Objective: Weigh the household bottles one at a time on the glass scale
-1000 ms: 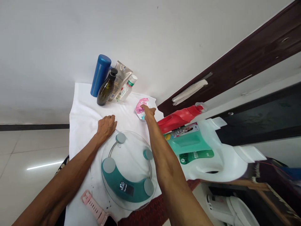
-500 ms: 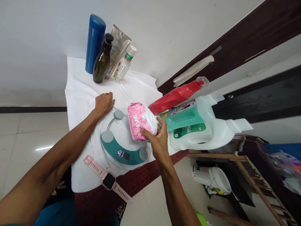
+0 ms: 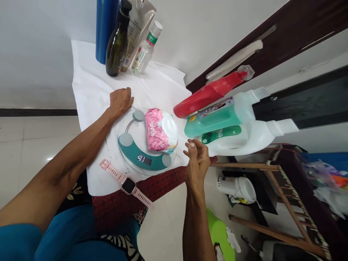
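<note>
A pink-and-white pack of wipes lies on the round glass scale, which has a teal band and a lit display whose digits I cannot read surely. My right hand is just right of the scale, apart from the pack, fingers loosely bent and holding nothing. Beyond the scale's left edge, my left hand rests on the white cloth with its fingers curled in and nothing visible in them. In front of the scale, a pink-strapped smartwatch lies across the cloth's edge.
At the back stand a blue bottle, a dark pump bottle, a silver tube and a clear bottle. On the right are a red bottle, a green bottle and a white jug. A wooden frame stands beyond.
My right hand has let go of the wipes pack and drawn back to the right. The pack now rests on the scale. My left hand stays on the cloth; the view has shifted.
</note>
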`<control>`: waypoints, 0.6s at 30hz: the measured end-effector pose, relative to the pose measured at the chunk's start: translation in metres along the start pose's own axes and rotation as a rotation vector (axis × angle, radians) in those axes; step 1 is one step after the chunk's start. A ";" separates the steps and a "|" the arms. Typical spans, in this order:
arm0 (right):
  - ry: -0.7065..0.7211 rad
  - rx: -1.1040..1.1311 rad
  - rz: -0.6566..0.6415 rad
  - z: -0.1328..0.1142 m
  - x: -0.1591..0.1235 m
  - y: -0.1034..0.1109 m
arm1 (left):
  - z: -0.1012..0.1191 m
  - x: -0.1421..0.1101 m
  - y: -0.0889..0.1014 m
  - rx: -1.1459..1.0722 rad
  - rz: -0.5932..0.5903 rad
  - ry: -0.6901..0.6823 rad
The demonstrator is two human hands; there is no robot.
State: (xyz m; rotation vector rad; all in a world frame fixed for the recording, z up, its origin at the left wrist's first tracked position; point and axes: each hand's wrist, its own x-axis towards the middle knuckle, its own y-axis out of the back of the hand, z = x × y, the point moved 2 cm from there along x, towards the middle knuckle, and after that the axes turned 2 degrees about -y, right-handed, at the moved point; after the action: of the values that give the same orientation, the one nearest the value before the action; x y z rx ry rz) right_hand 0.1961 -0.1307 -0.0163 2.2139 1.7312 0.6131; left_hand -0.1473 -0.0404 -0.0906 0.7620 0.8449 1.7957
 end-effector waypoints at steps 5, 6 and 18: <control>-0.038 0.037 0.028 0.011 -0.010 0.000 | -0.004 0.002 -0.009 -0.011 0.040 -0.012; -0.028 0.029 0.026 0.010 -0.012 -0.002 | -0.005 0.002 -0.010 -0.014 0.045 -0.012; 0.119 -0.269 -0.166 -0.024 -0.004 -0.064 | 0.005 -0.002 -0.004 0.001 -0.012 -0.005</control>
State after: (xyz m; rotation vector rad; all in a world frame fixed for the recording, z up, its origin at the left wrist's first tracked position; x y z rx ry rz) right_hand 0.1289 -0.1194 -0.0246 1.8651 1.7493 0.8940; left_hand -0.1410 -0.0403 -0.0912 0.7603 0.8458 1.7825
